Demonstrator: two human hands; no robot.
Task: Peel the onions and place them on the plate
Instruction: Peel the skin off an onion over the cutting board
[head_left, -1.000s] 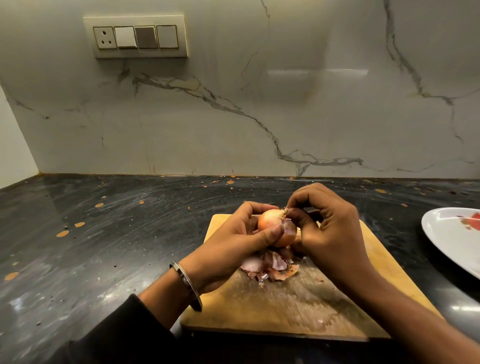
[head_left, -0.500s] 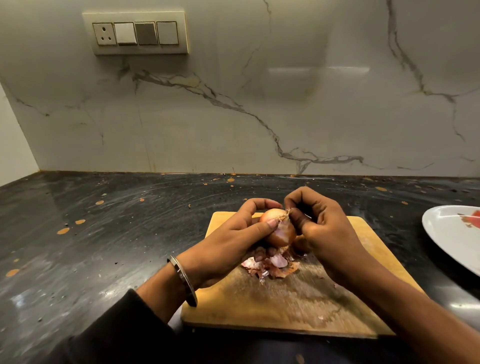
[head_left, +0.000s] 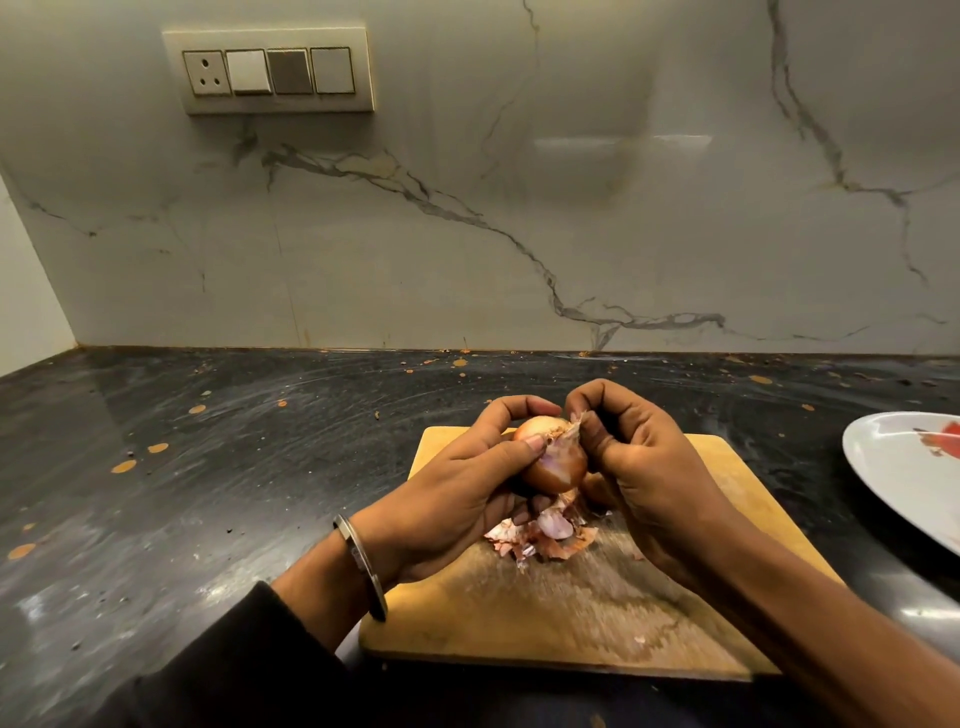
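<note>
Head view: left hand grips onion; right hand fingers pinch its skin.

left hand curled, right hand pinching

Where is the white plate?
The white plate sits at the far right edge of the head view, on the black counter, right of the wooden cutting board.
</note>
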